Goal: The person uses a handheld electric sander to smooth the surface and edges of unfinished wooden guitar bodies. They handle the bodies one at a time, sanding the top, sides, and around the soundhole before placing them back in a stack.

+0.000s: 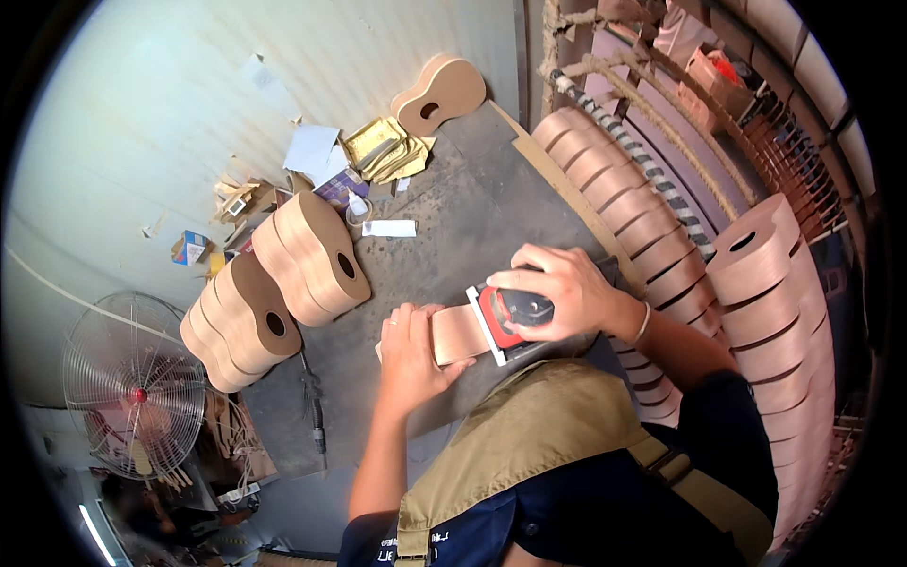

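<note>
Wrapped over one end of a small wooden guitar body (pixel 459 335), my left hand (pixel 412 350) grips it on the dark worktable (pixel 453 203). The pale curved side of the body faces up. On its right part rests a red and black power sander (pixel 495 319) with a white plate. My right hand (pixel 563 291) is closed round the sander's black top. The lower part of the body is hidden by my apron (pixel 529 416) and left hand.
Unfinished guitar bodies (pixel 312 255) stand at the table's left. Another body (pixel 439 93) leans at the back wall, near yellow sandpaper sheets (pixel 387 151). A cord connector (pixel 318 430) lies left of my arm. A fan (pixel 140 395) stands left; long rows of bodies (pixel 652 236) line the right.
</note>
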`<control>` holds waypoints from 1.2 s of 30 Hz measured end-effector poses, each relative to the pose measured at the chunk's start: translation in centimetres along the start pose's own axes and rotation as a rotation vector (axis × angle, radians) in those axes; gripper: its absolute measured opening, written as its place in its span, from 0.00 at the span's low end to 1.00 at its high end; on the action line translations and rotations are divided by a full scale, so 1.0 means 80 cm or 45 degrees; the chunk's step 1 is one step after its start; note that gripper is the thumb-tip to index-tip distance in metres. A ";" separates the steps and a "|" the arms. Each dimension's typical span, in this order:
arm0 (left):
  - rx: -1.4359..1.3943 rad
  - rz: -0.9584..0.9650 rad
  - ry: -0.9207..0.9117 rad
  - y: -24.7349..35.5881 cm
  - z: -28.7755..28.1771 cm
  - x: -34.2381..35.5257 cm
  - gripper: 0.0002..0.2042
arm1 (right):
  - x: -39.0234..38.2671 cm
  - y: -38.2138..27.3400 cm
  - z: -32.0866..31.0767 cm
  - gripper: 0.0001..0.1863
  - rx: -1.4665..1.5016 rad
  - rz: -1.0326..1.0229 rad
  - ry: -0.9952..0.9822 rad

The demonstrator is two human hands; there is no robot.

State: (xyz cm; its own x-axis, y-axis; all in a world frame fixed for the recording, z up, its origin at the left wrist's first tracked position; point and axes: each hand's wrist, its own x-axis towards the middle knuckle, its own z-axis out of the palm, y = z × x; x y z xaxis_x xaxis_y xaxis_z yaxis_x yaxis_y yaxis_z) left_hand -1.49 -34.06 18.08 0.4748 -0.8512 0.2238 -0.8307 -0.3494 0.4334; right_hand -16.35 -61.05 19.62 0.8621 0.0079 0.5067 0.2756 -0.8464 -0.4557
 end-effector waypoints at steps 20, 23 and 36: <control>0.018 -0.091 0.113 -0.020 0.006 -0.026 0.46 | 0.025 -0.012 0.020 0.34 0.095 -0.051 -0.017; 0.005 -0.099 0.119 -0.023 0.005 -0.027 0.47 | 0.036 -0.007 0.019 0.34 0.010 -0.140 -0.072; -0.082 -0.226 0.125 -0.039 0.006 -0.049 0.45 | 0.051 0.005 0.007 0.35 0.053 -0.152 -0.249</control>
State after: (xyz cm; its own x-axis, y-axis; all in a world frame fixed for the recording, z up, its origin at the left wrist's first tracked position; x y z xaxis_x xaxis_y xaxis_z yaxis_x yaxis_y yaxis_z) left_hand -0.90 -29.82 15.48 0.6405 -0.7352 0.2219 -0.7129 -0.4617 0.5279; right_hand -12.51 -61.06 21.09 0.8874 0.2129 0.4090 0.3941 -0.8107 -0.4329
